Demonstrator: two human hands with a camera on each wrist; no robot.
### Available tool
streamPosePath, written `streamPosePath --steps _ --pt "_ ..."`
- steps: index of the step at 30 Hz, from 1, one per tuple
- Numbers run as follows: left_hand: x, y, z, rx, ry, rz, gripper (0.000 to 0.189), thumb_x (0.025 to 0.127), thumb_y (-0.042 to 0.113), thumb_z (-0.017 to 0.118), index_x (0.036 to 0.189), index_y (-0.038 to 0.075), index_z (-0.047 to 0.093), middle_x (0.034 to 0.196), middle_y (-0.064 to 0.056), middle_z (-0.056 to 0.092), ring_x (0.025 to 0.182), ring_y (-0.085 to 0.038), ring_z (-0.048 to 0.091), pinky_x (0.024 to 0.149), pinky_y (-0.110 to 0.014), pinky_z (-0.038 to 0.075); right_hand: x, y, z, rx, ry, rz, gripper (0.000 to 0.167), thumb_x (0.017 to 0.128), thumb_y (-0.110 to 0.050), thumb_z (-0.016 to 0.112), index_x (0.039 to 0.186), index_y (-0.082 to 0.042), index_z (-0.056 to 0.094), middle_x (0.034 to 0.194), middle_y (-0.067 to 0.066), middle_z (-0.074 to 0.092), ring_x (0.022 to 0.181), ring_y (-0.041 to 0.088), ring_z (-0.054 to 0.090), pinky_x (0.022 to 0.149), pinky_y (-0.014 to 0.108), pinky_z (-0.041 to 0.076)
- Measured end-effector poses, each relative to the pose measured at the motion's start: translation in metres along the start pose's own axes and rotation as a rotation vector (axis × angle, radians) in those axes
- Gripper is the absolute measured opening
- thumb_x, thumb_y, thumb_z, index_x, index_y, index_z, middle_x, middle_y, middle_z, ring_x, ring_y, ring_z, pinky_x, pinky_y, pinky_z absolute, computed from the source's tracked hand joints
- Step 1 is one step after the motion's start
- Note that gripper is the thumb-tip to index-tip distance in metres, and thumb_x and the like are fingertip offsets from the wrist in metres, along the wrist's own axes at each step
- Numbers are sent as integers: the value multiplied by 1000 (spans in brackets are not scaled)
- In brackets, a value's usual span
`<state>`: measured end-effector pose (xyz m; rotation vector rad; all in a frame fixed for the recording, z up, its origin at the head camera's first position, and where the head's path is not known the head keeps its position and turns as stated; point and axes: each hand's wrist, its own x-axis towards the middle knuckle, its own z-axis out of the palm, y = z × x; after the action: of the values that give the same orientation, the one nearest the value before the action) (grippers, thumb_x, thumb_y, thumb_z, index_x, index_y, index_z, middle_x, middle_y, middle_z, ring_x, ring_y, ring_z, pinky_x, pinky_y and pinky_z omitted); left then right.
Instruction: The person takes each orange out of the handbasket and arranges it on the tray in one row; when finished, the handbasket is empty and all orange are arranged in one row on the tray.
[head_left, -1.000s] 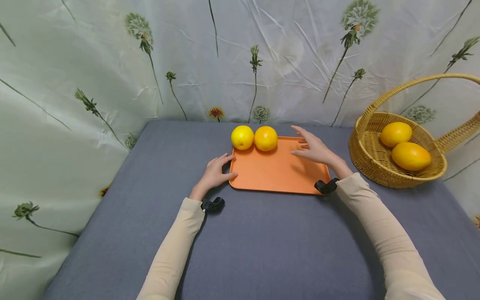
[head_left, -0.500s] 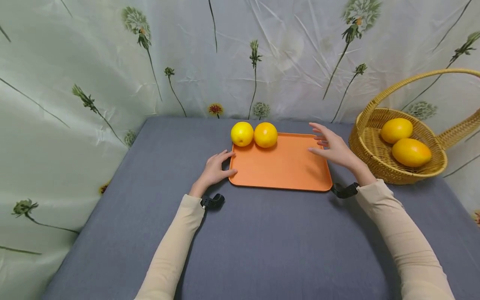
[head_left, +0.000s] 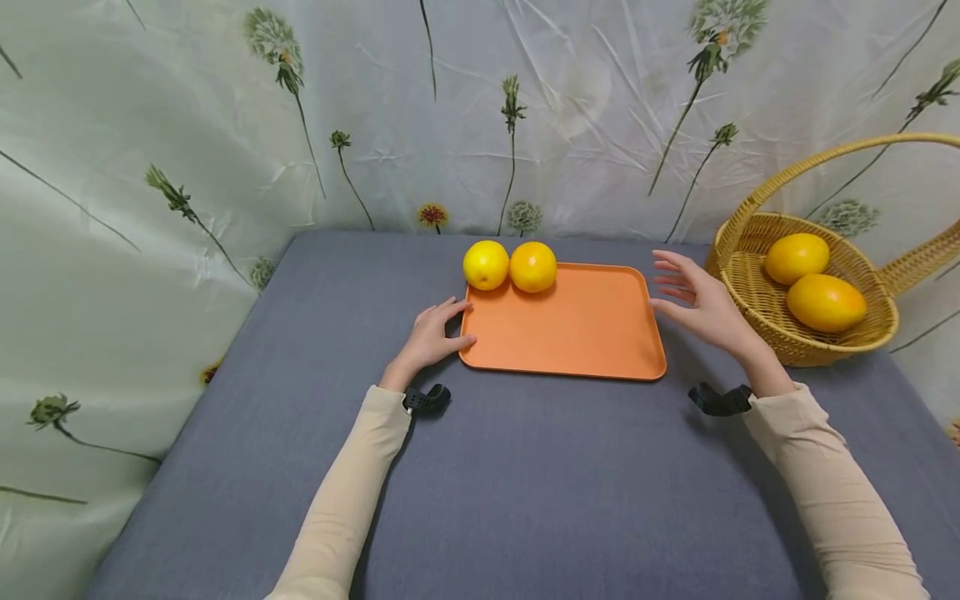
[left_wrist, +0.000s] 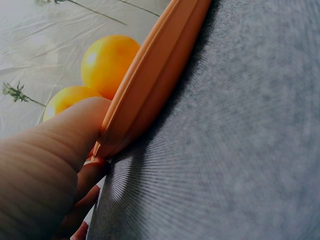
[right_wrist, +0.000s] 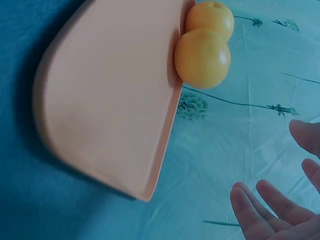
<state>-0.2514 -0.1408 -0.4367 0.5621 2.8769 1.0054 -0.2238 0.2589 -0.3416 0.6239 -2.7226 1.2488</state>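
Observation:
An orange rectangular tray (head_left: pixel 577 329) lies on the table, with two round oranges, a yellower one (head_left: pixel 486 265) and a deeper-coloured one (head_left: pixel 533 267), side by side in its far left corner. My left hand (head_left: pixel 431 335) holds the tray's left end, the thumb (left_wrist: pixel 90 112) lapping over the rim and other fingers lower down, partly hidden. Just past the tray's right end, my right hand (head_left: pixel 705 302) hovers with nothing in it, fingers spread and gently bent. The right wrist view shows its fingertips (right_wrist: pixel 240 200) apart from the tray.
Close to my right hand stands a wicker basket (head_left: pixel 772 333) with a tall handle, holding two oval yellow-orange fruits (head_left: pixel 825 303). A grey cloth (head_left: pixel 555 483) covers the table. Behind it hangs a curtain (head_left: pixel 420 142) printed with dandelions.
My right hand has moved right, from over the tray to beyond its right end, near the basket. My left hand stays at the tray; the oranges have not moved on it.

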Motion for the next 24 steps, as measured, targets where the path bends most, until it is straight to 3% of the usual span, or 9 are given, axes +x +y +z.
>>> streamPosePath --steps 2,8,10,19,24 --pt "1 0 0 1 1 1 63 84 29 69 139 9 46 145 -14 45 142 -29 32 117 -51 18 -4 1 -4 17 18 -22 69 85 -1 65 145 -15 34 136 20 46 106 -19 45 89 1 40" --pt "1 2 -1 11 -8 -3 63 85 29 68 139 8 46 145 -15 44 142 -30 32 117 -51 18 -16 5 -14 29 76 -72 67 84 2 64 143 -12 37 125 -22 46 106 -18 49 88 0 40" --pt "0 2 -1 11 -6 -4 63 84 29 68 139 8 46 145 -15 44 142 -30 32 117 -51 18 -19 6 -17 26 92 -64 66 84 2 64 143 -13 38 121 -29 45 105 -18 49 87 -1 40" --pt "0 2 -1 21 -8 -2 63 84 30 68 139 9 46 145 -13 45 142 -29 32 117 -51 19 -36 11 -37 -1 193 -47 64 81 9 63 139 -10 43 115 -30 49 98 -18 53 81 -3 41" --pt "0 2 -1 22 -4 -2 62 84 30 68 139 9 46 145 -13 46 141 -29 32 117 -51 19 -43 18 -50 47 234 -47 65 81 14 59 140 -10 43 117 -29 50 100 -16 53 81 -2 42"
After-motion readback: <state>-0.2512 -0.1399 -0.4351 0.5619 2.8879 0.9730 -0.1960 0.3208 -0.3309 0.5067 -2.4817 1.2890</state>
